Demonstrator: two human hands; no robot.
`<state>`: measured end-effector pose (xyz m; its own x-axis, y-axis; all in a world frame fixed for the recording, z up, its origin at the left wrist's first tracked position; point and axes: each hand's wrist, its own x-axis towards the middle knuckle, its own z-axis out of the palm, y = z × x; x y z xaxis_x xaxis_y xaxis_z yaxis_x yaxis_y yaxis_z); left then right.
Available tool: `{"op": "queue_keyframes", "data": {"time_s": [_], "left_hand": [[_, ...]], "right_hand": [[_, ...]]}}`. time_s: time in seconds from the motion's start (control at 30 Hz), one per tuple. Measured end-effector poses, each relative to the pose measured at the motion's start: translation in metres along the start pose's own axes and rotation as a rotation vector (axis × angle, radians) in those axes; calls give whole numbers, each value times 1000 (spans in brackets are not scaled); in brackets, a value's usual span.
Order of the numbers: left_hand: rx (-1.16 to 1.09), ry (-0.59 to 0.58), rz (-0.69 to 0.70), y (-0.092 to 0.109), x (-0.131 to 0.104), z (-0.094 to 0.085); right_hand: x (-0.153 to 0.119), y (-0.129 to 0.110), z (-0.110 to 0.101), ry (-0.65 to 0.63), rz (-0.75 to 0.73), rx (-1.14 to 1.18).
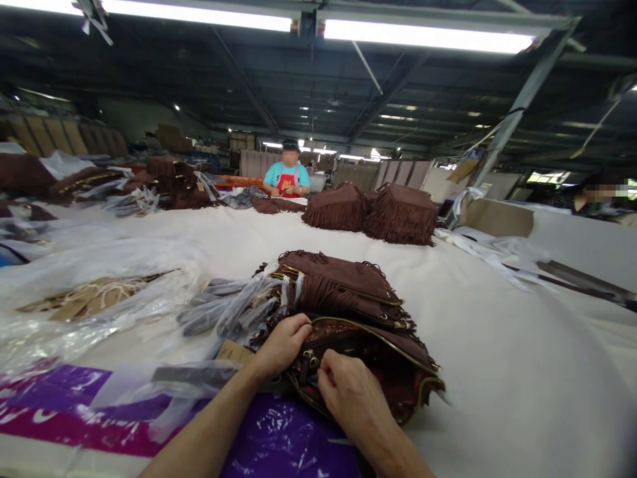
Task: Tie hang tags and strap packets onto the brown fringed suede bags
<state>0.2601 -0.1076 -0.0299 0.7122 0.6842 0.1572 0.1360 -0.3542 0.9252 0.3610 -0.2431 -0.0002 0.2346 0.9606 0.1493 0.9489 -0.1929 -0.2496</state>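
Observation:
A brown fringed handbag (421, 348) lies unzipped in front of me, its patterned lining showing. My left hand (284, 342) is closed on the bag's edge near the end of the zipper. Over the bag's opening, my right hand (348, 385) has its fingers curled together beside a metal clasp (311, 358); what they hold, if anything, is hidden. Directly behind this bag is a stack of similar brown bags (343, 275). Straps wrapped in translucent plastic (223, 305) spread out to its left.
Purple printed plastic (293, 438) lies under my forearms. Tan tags with white strings (94, 295) rest on clear plastic at left. More fringed bags (398, 212) stand farther back on the white table (497, 358). Across it, a person in a red apron (287, 182) works. A metal post (527, 99) rises at right.

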Motion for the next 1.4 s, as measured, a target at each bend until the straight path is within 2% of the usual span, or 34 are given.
{"op": "queue_keyframes", "data": {"time_s": [0.1, 0.33, 0.57, 0.83, 0.93, 1.07, 1.17, 1.4], "left_hand": [[6, 7, -1, 1, 0, 0], [6, 5, 13, 3, -2, 0], [4, 5, 4, 7, -4, 0], [-12, -4, -3, 8, -5, -1], [-29, -5, -1, 7, -5, -1], [-62, -7, -17, 4, -3, -1], [-90, -10, -30, 1, -3, -1], [-130, -12, -32, 0, -4, 0]], "right_hand": [[-2, 2, 2, -6, 6, 112], [-3, 6, -9, -53, 33, 330], [-2, 4, -1, -44, 70, 345], [-2, 4, -6, -74, 78, 383], [-2, 7, 1, -43, 53, 372], [-6, 12, 20, 51, -53, 370], [-9, 16, 33, 110, -67, 378], [-11, 24, 50, 127, -141, 506]]}}
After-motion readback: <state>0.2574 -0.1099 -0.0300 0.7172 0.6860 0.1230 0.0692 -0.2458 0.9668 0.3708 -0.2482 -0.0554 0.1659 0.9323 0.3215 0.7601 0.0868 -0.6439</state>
